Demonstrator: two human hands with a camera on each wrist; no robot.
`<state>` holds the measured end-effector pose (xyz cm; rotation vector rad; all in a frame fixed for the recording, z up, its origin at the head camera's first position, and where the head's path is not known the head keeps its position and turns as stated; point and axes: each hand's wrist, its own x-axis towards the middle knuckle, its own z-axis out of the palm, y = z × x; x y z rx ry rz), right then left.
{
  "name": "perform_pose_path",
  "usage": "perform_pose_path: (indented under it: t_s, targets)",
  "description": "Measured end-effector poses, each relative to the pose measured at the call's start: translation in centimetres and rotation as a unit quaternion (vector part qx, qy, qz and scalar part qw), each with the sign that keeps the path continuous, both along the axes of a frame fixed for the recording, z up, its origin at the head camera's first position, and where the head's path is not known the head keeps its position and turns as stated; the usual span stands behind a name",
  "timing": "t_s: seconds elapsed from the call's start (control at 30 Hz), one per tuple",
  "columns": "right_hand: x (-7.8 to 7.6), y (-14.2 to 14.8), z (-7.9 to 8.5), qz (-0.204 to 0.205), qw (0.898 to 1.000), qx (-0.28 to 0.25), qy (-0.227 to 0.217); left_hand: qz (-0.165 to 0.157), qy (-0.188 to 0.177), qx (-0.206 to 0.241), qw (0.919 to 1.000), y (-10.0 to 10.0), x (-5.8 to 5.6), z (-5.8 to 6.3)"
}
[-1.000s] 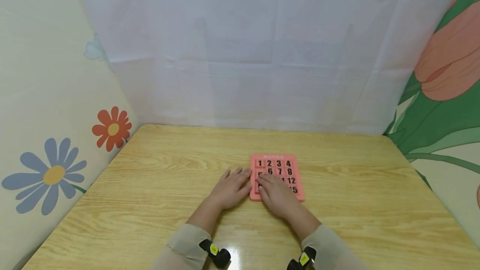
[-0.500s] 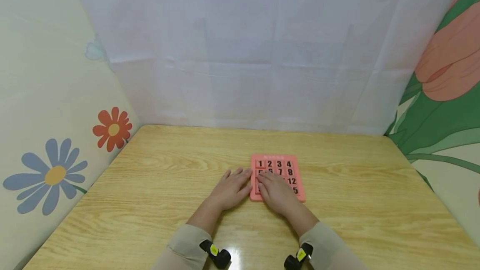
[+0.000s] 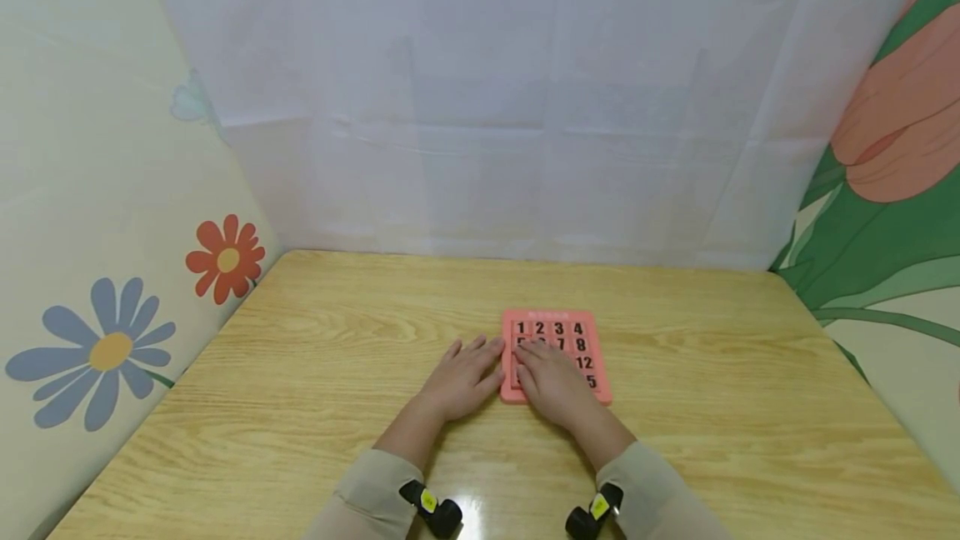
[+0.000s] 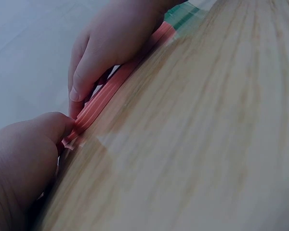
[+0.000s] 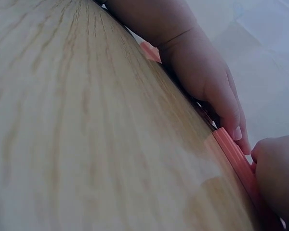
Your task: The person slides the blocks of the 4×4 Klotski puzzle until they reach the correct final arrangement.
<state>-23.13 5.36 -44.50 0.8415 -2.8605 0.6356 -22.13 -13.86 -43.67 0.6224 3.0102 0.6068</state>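
Observation:
A pink number slide puzzle (image 3: 599,357) lies flat on the table, with black numerals on its pink tiles. My left hand (image 3: 463,377) rests on the table against the puzzle's left edge, fingers extended and thumb by the frame. Over the lower left of the board lies my right hand (image 3: 557,386); its fingertips touch tiles around the 5 and 6 and hide several others. In the left wrist view the puzzle's ridged side (image 4: 103,98) shows between both hands. Seen from the right wrist, the left thumb (image 5: 226,106) touches the frame's corner.
The wood-grain table (image 3: 712,407) spreads out around the puzzle. A white sheet (image 3: 480,107) hangs behind its far edge. Flower-printed panels flank it, with a blue flower (image 3: 108,351) at left and a pink tulip (image 3: 900,107) at right.
My right hand has shifted slightly, its wrist going left and its fingertips going up the board. The 6 and the 15 are now more covered. The left hand stays put.

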Motion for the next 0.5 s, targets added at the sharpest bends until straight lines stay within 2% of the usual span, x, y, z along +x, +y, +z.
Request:
perform_pose_path:
  t_s: [0.3, 0.5]
  targets:
    - [0.5, 0.3, -0.1, -0.001, 1.000, -0.006, 0.001, -0.001, -0.004, -0.003, 1.0000, 0.0, 0.1, -0.2]
    - [1.3, 1.1, 0.4, -0.010, 1.000, -0.005, -0.018, 0.002, 0.000, -0.005, 1.0000, -0.1, 0.0, -0.1]
